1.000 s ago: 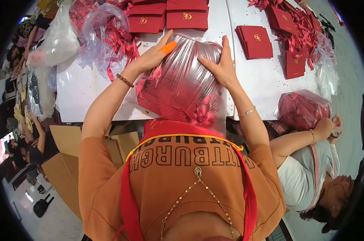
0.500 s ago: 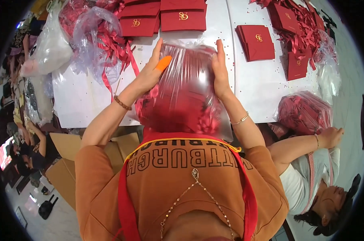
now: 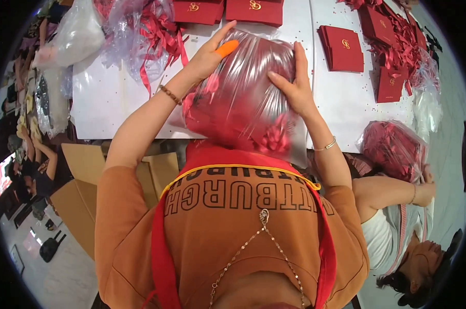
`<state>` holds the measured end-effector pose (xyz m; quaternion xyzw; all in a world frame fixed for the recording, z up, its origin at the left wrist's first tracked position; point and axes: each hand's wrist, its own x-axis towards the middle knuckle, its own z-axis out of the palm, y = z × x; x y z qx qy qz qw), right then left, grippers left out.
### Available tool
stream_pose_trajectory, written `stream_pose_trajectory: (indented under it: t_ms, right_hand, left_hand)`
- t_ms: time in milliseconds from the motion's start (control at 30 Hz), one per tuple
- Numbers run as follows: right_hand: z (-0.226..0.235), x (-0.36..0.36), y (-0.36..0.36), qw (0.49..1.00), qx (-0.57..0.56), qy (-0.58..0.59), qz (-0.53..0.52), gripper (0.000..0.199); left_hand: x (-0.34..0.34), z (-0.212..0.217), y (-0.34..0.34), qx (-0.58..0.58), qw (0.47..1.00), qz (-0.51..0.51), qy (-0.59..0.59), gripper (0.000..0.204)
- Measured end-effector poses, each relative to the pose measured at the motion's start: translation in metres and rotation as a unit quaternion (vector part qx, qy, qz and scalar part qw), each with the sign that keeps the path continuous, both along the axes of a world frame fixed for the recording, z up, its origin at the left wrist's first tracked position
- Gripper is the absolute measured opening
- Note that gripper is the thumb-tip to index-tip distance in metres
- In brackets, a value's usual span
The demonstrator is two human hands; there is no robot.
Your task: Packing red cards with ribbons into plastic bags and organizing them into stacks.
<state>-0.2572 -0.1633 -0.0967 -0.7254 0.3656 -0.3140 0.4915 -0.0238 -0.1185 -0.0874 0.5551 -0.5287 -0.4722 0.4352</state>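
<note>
A full clear plastic bag (image 3: 246, 95) with red ribbons and dark red items inside is held between my two hands over the near edge of the table. Against its upper left side presses my left hand (image 3: 210, 59), which wears an orange finger cot (image 3: 227, 49) on the thumb. My right hand (image 3: 299, 87) grips the right side, its thumb lying across the front of the plastic and its fingers along the edge. The bag's underside is hidden from view.
Stacks of red gift bags (image 3: 253, 13) line the far side of the white table (image 3: 104, 110), with more red bags (image 3: 341, 49) and ribbons at right. A cardboard box (image 3: 81, 206) stands at lower left. At right, a co-worker's hand (image 3: 423, 193) touches another filled bag (image 3: 395, 149).
The bag has moved up and slightly right, tilting, with my hands. My right thumb has come across its front. The co-worker's filled bag has shifted slightly.
</note>
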Motion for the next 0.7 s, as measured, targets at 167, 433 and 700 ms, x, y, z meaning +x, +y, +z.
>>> stream_pose_trajectory:
  t_ms: [167,433,700]
  right_hand:
    - [0.004,-0.003,-0.005,0.999,0.019,-0.009,0.030,0.093]
    - [-0.005,0.006,0.033,0.950,0.254,-0.132,-0.122,0.065]
    - [0.020,0.033,0.033,0.917,0.312,-0.201,-0.144,0.065]
  left_hand:
    - [0.003,0.007,0.003,0.020,0.998,-0.001,-0.062,0.058]
    - [0.015,-0.013,0.030,0.173,0.969,-0.020,0.177,0.077]
    - [0.005,-0.014,0.030,0.213,0.963,0.031,0.161,0.072]
